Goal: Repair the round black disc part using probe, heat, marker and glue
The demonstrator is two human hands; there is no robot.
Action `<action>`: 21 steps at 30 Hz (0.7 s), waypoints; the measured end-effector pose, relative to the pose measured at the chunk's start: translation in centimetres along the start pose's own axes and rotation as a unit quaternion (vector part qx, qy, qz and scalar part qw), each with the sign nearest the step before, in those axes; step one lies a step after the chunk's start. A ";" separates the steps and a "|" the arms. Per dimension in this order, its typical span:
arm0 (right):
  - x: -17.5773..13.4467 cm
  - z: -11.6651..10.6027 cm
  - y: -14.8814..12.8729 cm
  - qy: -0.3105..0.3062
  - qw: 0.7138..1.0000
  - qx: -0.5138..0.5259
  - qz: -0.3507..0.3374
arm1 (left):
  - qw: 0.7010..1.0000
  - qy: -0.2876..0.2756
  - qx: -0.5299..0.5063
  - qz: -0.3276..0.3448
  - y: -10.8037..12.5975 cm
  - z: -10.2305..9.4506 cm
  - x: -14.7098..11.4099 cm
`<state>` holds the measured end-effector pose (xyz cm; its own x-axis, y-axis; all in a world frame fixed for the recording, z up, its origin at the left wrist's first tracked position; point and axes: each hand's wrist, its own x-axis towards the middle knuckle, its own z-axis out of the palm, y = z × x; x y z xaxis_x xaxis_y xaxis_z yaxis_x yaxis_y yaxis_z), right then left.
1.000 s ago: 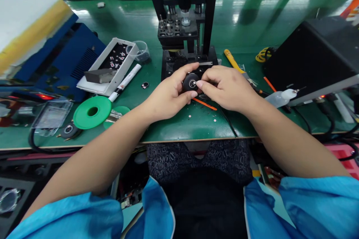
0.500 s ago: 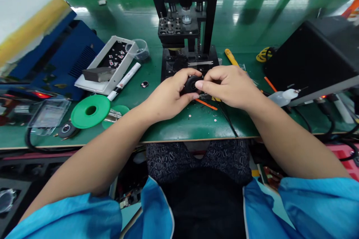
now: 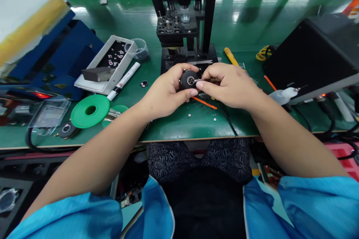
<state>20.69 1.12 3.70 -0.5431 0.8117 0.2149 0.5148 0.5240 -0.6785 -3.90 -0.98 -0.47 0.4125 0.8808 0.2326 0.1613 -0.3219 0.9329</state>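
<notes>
My left hand [image 3: 168,89] is closed around the edge of a round black part [image 3: 185,80], thumb below and fingers above. The part's face is tilted up, with a small ringed metal centre. Pinched in my right hand [image 3: 224,84] is a thin silvery metal tool [image 3: 198,80]. Its tip reaches the centre of the black part; I cannot tell whether it touches. Most of that tool is hidden by my fingers. Both hands are just above the green bench, in front of a black hand press [image 3: 185,30]. An orange stick [image 3: 206,103] lies under them.
To the left are a white tray [image 3: 109,85] of small parts, a marker pen [image 3: 123,82], a green solder spool [image 3: 81,114] and a blue machine [image 3: 64,52]. A yellow-handled tool [image 3: 230,56], a dropper bottle [image 3: 283,96] and a black box [image 3: 311,52] stand right.
The round black part has turned so its metal centre shows more openly. My right fingers have drawn back slightly from it, and the thin metal tool now shows between them.
</notes>
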 end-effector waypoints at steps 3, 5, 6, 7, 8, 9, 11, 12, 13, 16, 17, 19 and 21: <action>0.1 0.1 0.1 -0.008 0.999 -0.027 -0.019 | 1.000 -0.014 0.017 0.003 0.0 -0.1 -0.1; 0.1 0.1 0.2 -0.007 0.999 -0.039 -0.029 | 0.999 -0.016 0.032 0.006 0.1 0.0 -0.1; 0.1 0.2 0.3 -0.006 0.999 -0.044 -0.031 | 0.999 -0.014 0.042 0.009 0.1 0.0 -0.2; 0.1 0.2 0.3 -0.005 0.998 -0.047 -0.031 | 0.998 -0.013 0.052 0.012 0.2 0.0 -0.2; 0.1 0.2 0.3 -0.004 0.998 -0.051 -0.030 | 0.998 -0.010 0.061 0.014 0.2 0.0 -0.2; 0.1 0.2 0.3 -0.005 0.998 -0.053 -0.028 | 0.998 -0.007 0.068 0.016 0.3 0.0 -0.2; 0.1 0.2 0.3 -0.007 0.998 -0.058 -0.024 | 0.997 -0.004 0.077 0.017 0.3 0.1 -0.2; 0.1 0.2 0.3 -0.009 0.998 -0.059 -0.024 | 0.997 -0.002 0.080 0.017 0.3 0.1 -0.2; 0.1 0.2 0.3 -0.010 0.998 -0.060 -0.024 | 0.996 0.000 0.085 0.019 0.4 0.0 -0.2; 0.2 0.2 0.3 -0.007 0.998 -0.064 -0.028 | 0.995 0.001 0.100 0.021 0.5 0.0 -0.3; 0.2 0.2 0.3 -0.005 0.997 -0.067 -0.030 | 0.994 0.001 0.104 0.022 0.5 0.0 -0.3; 0.1 0.3 0.3 -0.001 0.997 -0.075 -0.035 | 0.993 0.002 0.113 0.026 0.5 0.0 -0.3; 0.1 0.3 0.4 0.001 0.995 -0.087 -0.039 | 0.992 0.003 0.121 0.029 0.3 0.0 -0.4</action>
<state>20.63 1.32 3.27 -0.5851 0.7668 0.2638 0.5782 0.6226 -0.5273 -4.04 -1.38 -0.25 0.4219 0.8600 0.2870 0.3481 -0.4459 0.8246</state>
